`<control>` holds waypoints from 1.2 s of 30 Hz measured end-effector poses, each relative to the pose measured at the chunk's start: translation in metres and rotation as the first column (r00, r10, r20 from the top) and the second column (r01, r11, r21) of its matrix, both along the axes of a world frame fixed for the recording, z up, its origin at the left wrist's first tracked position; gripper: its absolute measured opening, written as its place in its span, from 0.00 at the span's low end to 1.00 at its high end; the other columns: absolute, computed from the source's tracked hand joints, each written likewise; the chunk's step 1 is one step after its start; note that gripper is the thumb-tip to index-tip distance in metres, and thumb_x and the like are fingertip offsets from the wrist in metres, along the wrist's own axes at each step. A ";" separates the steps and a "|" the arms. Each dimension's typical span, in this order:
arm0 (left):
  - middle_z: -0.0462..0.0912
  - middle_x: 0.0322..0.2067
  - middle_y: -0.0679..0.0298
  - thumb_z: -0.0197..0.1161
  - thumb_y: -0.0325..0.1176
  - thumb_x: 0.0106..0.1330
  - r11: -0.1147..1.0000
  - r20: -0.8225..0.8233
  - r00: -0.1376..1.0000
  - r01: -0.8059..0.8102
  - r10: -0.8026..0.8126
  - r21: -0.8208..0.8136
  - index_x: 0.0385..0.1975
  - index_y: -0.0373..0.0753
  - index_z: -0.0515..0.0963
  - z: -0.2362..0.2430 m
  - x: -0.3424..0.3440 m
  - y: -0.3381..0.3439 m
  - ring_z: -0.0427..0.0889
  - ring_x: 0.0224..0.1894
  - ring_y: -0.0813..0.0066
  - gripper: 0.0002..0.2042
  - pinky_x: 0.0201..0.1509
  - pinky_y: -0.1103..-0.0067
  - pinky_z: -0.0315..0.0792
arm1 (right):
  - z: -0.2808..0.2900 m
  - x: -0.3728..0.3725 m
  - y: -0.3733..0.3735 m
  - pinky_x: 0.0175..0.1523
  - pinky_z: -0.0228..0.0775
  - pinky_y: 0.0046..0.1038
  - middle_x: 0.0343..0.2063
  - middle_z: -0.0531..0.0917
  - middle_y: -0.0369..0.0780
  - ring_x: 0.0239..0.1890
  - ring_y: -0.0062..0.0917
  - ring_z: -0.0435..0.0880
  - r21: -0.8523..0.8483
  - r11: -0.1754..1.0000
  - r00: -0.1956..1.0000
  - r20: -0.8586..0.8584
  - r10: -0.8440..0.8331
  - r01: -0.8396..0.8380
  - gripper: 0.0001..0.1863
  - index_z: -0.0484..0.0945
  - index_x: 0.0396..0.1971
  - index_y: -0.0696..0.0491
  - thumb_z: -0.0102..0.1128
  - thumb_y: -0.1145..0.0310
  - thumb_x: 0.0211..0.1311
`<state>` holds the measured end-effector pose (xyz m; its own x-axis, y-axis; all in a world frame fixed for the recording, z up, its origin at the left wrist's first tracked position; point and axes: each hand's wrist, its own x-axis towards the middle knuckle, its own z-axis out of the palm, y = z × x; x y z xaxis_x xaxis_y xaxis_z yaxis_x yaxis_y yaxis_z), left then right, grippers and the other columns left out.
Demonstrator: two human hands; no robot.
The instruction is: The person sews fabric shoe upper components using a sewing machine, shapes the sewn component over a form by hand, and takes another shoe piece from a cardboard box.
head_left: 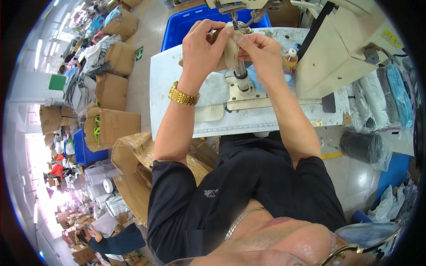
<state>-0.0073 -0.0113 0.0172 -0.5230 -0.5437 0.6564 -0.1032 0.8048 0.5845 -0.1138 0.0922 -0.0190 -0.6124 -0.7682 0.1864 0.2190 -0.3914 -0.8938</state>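
Observation:
My left hand (pixel 202 46), with a gold watch (pixel 183 96) on the wrist, and my right hand (pixel 259 51) both grip a small beige fabric piece (pixel 230 48). They hold it up against the post and needle area (pixel 239 24) of an industrial sewing machine (pixel 350 48). The fingers of both hands pinch the piece from either side, so most of it is hidden. The machine's metal base plate (pixel 253 99) lies just below my hands on the white worktable (pixel 177 88).
A blue plastic bin (pixel 186 22) stands behind the table. A small bottle (pixel 289 60) sits beside the machine. Open cardboard boxes (pixel 113 126) line the aisle at left, one large box (pixel 133 168) beside my seat. Wrapped fabric rolls (pixel 381 97) lie at right.

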 end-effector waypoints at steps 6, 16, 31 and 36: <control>0.79 0.25 0.61 0.67 0.40 0.59 0.999 0.058 0.998 -0.035 0.037 -0.031 0.30 0.37 0.81 0.004 -0.001 -0.001 0.77 0.25 0.70 0.11 0.29 0.77 0.70 | -0.005 -0.001 -0.002 0.25 0.67 0.15 0.18 0.80 0.34 0.19 0.12 0.75 -0.021 1.000 1.000 0.028 -0.012 0.013 0.11 0.81 0.27 0.60 0.68 0.66 0.58; 0.82 0.30 0.63 0.67 0.39 0.60 0.996 0.164 0.986 -0.007 0.022 -0.092 0.33 0.37 0.82 0.014 0.002 -0.004 0.77 0.26 0.74 0.12 0.32 0.77 0.71 | -0.010 0.006 -0.002 0.25 0.66 0.14 0.20 0.80 0.33 0.20 0.10 0.74 -0.085 0.996 0.999 0.019 -0.026 0.027 0.09 0.80 0.28 0.60 0.68 0.69 0.58; 0.83 0.44 0.63 0.63 0.32 0.60 0.884 0.164 0.986 0.110 -0.038 -0.455 0.41 0.41 0.82 0.012 0.023 0.014 0.82 0.47 0.63 0.10 0.50 0.71 0.76 | -0.020 0.029 0.017 0.26 0.55 0.12 0.21 0.75 0.27 0.22 0.06 0.67 -0.196 0.975 0.994 -0.016 0.105 -0.106 0.18 0.76 0.49 0.59 0.65 0.75 0.58; 0.83 0.45 0.62 0.62 0.32 0.61 0.902 0.131 0.991 0.076 -0.022 -0.426 0.42 0.41 0.82 0.006 0.018 0.014 0.82 0.46 0.63 0.10 0.49 0.71 0.76 | -0.015 0.018 0.016 0.24 0.52 0.14 0.19 0.72 0.26 0.21 0.06 0.64 -0.139 0.983 0.992 -0.074 0.107 -0.116 0.17 0.77 0.47 0.60 0.65 0.76 0.56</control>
<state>0.0103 0.0028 0.0236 -0.6310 -0.1950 0.7509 -0.1040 0.9804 0.1672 -0.0955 0.1086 -0.0340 -0.5073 -0.7935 0.3362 0.2111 -0.4927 -0.8442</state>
